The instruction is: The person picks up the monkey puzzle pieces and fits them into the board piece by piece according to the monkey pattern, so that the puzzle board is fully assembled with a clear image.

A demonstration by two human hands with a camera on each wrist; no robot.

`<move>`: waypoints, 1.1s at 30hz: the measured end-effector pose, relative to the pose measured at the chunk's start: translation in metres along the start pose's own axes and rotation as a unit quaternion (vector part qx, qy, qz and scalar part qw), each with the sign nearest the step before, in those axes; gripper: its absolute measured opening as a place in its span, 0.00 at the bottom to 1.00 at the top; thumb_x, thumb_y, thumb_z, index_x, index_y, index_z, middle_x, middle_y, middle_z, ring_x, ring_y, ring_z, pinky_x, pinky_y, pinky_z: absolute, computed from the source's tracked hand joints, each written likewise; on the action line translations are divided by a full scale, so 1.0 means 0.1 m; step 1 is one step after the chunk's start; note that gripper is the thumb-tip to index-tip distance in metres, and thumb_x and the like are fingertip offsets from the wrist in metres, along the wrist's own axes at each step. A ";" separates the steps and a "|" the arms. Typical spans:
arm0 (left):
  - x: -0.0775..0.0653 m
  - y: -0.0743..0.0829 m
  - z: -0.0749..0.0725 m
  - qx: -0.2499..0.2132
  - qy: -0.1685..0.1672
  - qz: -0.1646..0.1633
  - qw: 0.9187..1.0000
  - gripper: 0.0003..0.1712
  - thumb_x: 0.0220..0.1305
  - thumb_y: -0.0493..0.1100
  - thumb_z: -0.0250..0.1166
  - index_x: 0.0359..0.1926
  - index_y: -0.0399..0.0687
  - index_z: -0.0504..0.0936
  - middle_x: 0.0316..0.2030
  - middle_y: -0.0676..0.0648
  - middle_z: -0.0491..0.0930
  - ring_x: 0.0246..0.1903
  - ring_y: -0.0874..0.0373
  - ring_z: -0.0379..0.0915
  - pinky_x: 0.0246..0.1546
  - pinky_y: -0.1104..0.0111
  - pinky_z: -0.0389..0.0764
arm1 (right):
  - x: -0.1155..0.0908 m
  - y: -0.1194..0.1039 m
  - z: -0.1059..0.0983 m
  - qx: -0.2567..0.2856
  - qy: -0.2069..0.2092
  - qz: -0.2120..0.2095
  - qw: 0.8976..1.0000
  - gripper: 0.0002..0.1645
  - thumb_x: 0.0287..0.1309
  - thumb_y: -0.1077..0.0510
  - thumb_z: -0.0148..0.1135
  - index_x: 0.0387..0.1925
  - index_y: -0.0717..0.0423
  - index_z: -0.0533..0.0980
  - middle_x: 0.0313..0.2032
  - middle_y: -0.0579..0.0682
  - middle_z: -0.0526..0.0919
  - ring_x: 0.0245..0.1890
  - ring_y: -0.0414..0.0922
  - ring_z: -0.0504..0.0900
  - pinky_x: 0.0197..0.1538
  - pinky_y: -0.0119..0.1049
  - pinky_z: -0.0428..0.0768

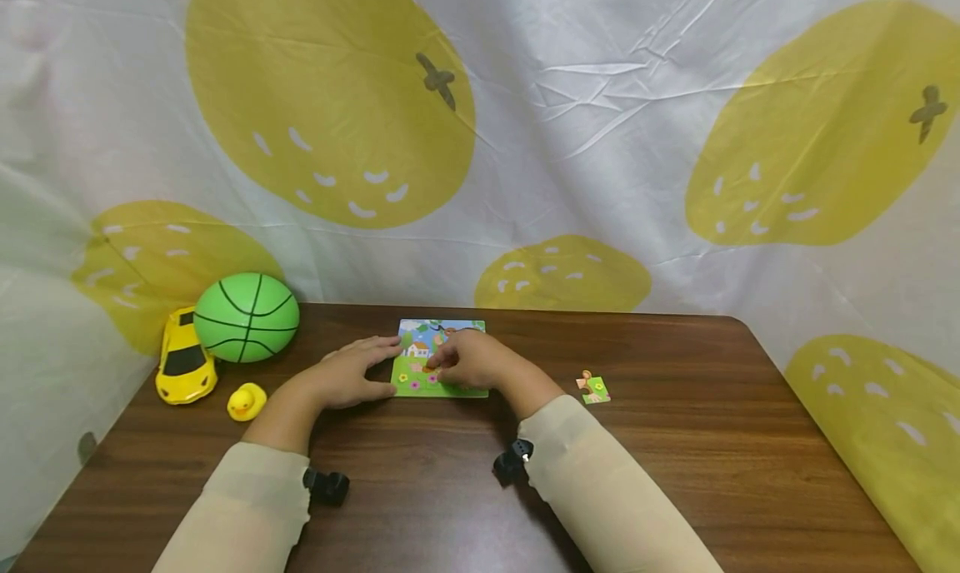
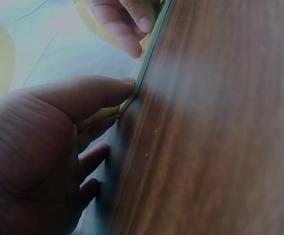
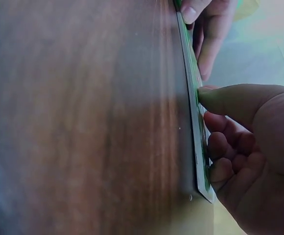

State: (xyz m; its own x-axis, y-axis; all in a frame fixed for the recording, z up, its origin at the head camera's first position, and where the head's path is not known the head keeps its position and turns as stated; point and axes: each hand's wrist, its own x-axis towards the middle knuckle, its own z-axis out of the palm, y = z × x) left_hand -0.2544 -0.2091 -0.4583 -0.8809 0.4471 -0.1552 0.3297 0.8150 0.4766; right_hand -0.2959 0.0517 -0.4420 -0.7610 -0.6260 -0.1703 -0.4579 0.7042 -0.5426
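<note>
A jigsaw puzzle board [image 1: 405,380] with a house, flowers and blue sky lies flat near the table's far edge. At its left side my left hand [image 1: 348,375] rests with fingers extended, thumb by the near corner and fingertips along the edge. In the left wrist view, the thumb [image 2: 117,90] touches the board's corner. My right hand [image 1: 474,361] is over the board's right part, thumb and index finger pinching a small puzzle piece at the picture's surface, mostly hidden by the fingers. Its other fingers [image 3: 220,169] curl beside the board's edge in the right wrist view.
A loose puzzle piece [image 1: 597,389] lies on the brown table [image 1: 675,456] to the right of the right forearm. On the left are a green ball [image 1: 247,317], a yellow toy car [image 1: 183,361] and a yellow rubber duck [image 1: 247,402]. A patterned curtain [image 1: 570,181] hangs behind.
</note>
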 end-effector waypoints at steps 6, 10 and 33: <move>0.00 -0.01 0.00 0.000 -0.003 -0.003 1.000 0.44 0.72 0.60 0.67 0.82 0.51 0.66 0.85 0.46 0.59 0.85 0.36 0.49 0.77 0.27 0.53 | -0.03 0.00 0.00 -0.018 -0.007 -0.003 1.000 0.15 0.69 0.57 0.69 0.54 0.45 0.90 0.41 0.40 0.90 0.43 0.36 0.83 0.55 0.38 0.83; 0.00 0.00 0.00 0.002 -0.002 -0.001 1.000 0.44 0.72 0.60 0.67 0.82 0.51 0.66 0.84 0.46 0.59 0.84 0.35 0.49 0.77 0.26 0.53 | -0.10 0.02 -0.02 -0.011 0.019 -0.020 1.000 0.17 0.65 0.59 0.70 0.55 0.49 0.89 0.44 0.44 0.91 0.45 0.38 0.86 0.55 0.38 0.84; 0.01 0.02 0.01 0.008 0.000 0.000 1.000 0.44 0.72 0.59 0.67 0.82 0.50 0.66 0.84 0.45 0.59 0.84 0.34 0.50 0.77 0.27 0.53 | -1.15 0.58 -0.52 0.100 0.103 0.043 0.989 0.25 0.63 0.54 0.77 0.61 0.52 0.85 0.44 0.45 0.88 0.40 0.42 0.82 0.40 0.35 0.81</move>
State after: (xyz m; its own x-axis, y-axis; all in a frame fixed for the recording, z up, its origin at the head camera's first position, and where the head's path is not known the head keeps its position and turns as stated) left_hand -0.2543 -0.2073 -0.4582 -0.8806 0.4475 -0.1557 0.3354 0.8209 0.4621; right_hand -0.2590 0.1814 -0.4116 -0.8796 -0.4714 -0.0635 -0.3031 0.6584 -0.6889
